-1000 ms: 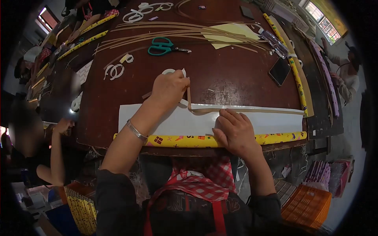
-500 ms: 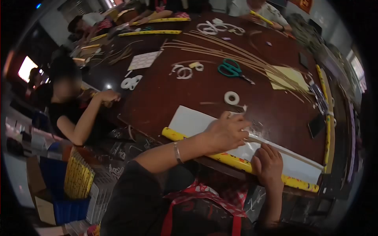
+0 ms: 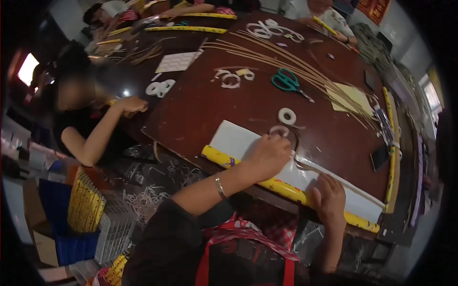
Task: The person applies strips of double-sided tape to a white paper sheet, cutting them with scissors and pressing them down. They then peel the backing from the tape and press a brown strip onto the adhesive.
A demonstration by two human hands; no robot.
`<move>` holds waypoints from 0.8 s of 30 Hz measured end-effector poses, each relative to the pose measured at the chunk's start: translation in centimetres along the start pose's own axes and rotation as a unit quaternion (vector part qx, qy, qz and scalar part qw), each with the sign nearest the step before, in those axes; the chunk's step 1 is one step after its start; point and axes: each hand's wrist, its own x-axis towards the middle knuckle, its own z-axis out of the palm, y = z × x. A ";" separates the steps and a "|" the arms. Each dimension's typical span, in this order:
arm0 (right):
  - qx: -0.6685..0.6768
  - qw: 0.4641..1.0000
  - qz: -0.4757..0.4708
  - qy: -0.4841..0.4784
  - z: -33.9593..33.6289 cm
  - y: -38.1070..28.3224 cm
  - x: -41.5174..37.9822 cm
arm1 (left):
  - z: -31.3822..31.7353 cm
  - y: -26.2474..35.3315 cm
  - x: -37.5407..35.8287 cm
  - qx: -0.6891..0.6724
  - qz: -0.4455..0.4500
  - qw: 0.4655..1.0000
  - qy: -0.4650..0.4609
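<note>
A white sheet (image 3: 231, 137) lies along the table's near edge, its near side ending in a yellow patterned roll (image 3: 281, 190). My left hand (image 3: 269, 153), with a bracelet at its wrist, is over the sheet with the fingers curled in a pinch. A thin brownish strip (image 3: 301, 166) curves up beside those fingers from the sheet's far edge; the exact grip is hidden. Just beyond the hand is a pale ring (image 3: 278, 130), partly covered by it. My right hand (image 3: 330, 198) rests on the sheet and roll, fingers extended and thumb apart.
A white tape roll (image 3: 287, 116), green-handled scissors (image 3: 285, 81) and long brown strips (image 3: 286, 59) lie farther across the table. A phone (image 3: 379, 158) is on the right. Another person's arm (image 3: 98, 138) is on the left, above a blue bin (image 3: 52, 200).
My left hand has drawn slightly left and down, its fingers curling tighter, and the curved strip now stands out beside it. My right hand stays on the sheet. The view has shifted slightly.
</note>
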 end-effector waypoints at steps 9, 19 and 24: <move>-0.045 0.995 -0.065 0.068 -2.0 -1.0 9.8 | 0.8 -0.3 0.1 -0.020 -0.013 0.999 0.024; -0.093 0.988 0.057 -0.109 2.6 -2.7 15.7 | 0.7 -0.3 0.3 -0.068 -0.048 0.996 0.034; -0.094 0.991 0.047 -0.087 5.1 -0.8 15.8 | 1.6 -1.0 0.3 -0.113 -0.017 0.991 0.066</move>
